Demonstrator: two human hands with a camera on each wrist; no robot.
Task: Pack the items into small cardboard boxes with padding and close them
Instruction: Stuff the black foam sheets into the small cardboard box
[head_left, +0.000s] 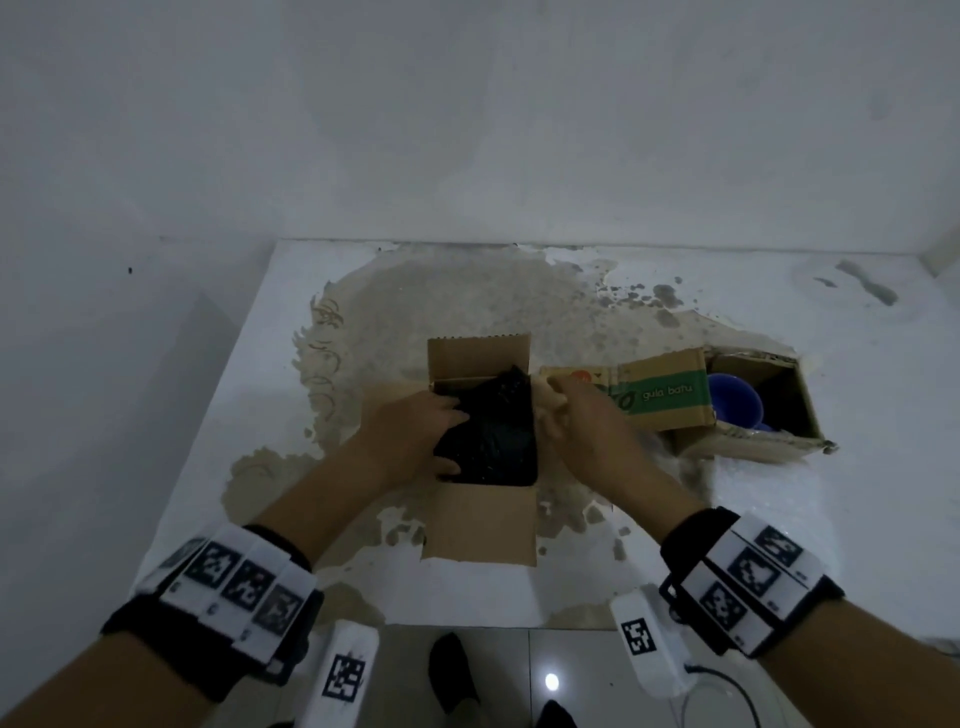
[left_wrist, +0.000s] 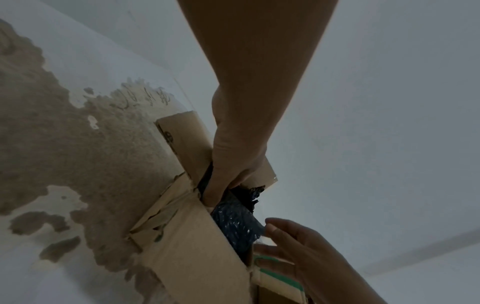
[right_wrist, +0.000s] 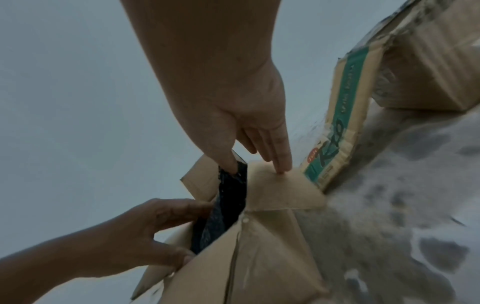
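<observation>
A small open cardboard box (head_left: 480, 525) stands mid-table with its flaps spread. Inside lies a bundle in black bubble wrap (head_left: 498, 436), also visible in the wrist views (left_wrist: 233, 224) (right_wrist: 226, 205). My left hand (head_left: 415, 431) reaches into the box's left side, fingers and thumb curled around the bundle. My right hand (head_left: 576, 421) is at the box's right side. In the right wrist view its thumb (right_wrist: 231, 162) is inside against the wrap and its straight fingers (right_wrist: 280, 164) are outside, with the right flap (right_wrist: 280, 193) pinched between them.
A second open box (head_left: 795, 395) sits close to the right, holding a blue mug (head_left: 735, 402). Its green-printed flap (head_left: 665, 395) leans toward my right hand. The white tabletop (head_left: 234, 415) has peeled brown patches. Walls close it in at the back and left.
</observation>
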